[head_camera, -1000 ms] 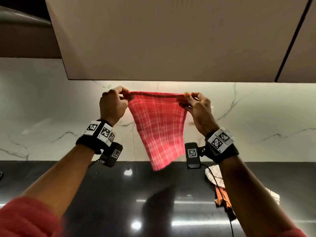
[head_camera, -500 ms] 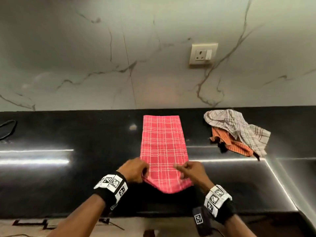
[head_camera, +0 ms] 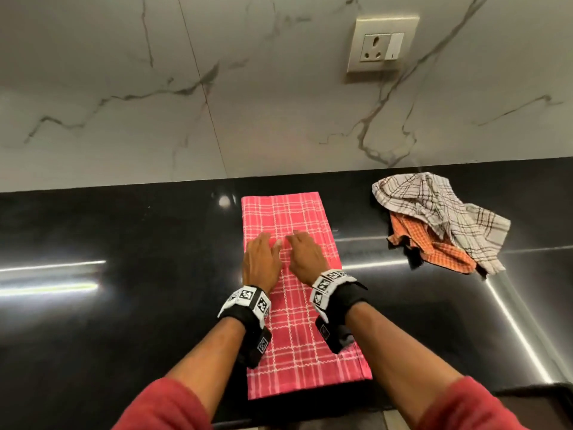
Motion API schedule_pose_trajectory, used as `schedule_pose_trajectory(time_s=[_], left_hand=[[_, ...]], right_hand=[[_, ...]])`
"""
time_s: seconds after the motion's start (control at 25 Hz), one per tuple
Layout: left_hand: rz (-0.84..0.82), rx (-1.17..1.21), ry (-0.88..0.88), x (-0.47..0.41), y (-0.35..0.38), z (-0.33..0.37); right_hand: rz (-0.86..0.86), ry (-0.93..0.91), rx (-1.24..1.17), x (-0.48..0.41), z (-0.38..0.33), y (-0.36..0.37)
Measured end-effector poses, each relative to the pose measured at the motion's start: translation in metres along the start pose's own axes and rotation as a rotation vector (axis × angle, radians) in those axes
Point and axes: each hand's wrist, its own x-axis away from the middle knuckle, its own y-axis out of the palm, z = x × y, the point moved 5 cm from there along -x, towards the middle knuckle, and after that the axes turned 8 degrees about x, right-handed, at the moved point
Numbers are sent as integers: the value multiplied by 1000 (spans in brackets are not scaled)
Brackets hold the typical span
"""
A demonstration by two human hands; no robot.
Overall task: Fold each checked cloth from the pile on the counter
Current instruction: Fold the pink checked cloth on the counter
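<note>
A red checked cloth [head_camera: 294, 336] lies flat on the black counter [head_camera: 124, 305] as a long narrow strip, running from near the wall to the front edge. My left hand [head_camera: 260, 262] and my right hand [head_camera: 305, 256] rest palm down side by side on its middle, fingers spread and pointing toward the wall. Neither hand grips anything. To the right sits the pile: a crumpled white checked cloth [head_camera: 434, 206] lying on top of a crumpled orange checked cloth [head_camera: 434, 252].
A marble-patterned wall [head_camera: 217, 103] rises behind the counter, with a wall socket [head_camera: 383, 45] above the pile. The counter's front edge runs just below the red cloth. A bright seam [head_camera: 521, 330] crosses the counter at the right.
The red cloth was held up in the air, then laid on the counter. My hands let go of its near end and slid forward to press flat on its middle.
</note>
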Motion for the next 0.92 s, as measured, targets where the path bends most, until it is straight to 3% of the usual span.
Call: schedule_pose_trajectory(time_s=[0.12,0.28,0.36,0.52,0.6,0.72,0.8,0.92], left_hand=[[-81,-123,44,-24,25,-19],[-49,-313,50,-42,30,-41],[-10,-361,48,-40,32,-41],[-12,-360,46,-41,33,-41],[-13,-323,39,-40,28,-41],[32,-211,2,-43,18,-31],[-14,-229,6,-54,16,-20],[-177,-308,29,-76,25,-6]], right_hand=[[-103,-26,73,-28,13,32],[-6,310,136,-47,62,30],[62,377,163,-57,60,25],[8,150,194,-75,48,31],[44,288,162,-78,64,19],[255,439,163,-71,69,-2],[333,482,78,-70,70,-10],[309,531,46,-74,77,-20]])
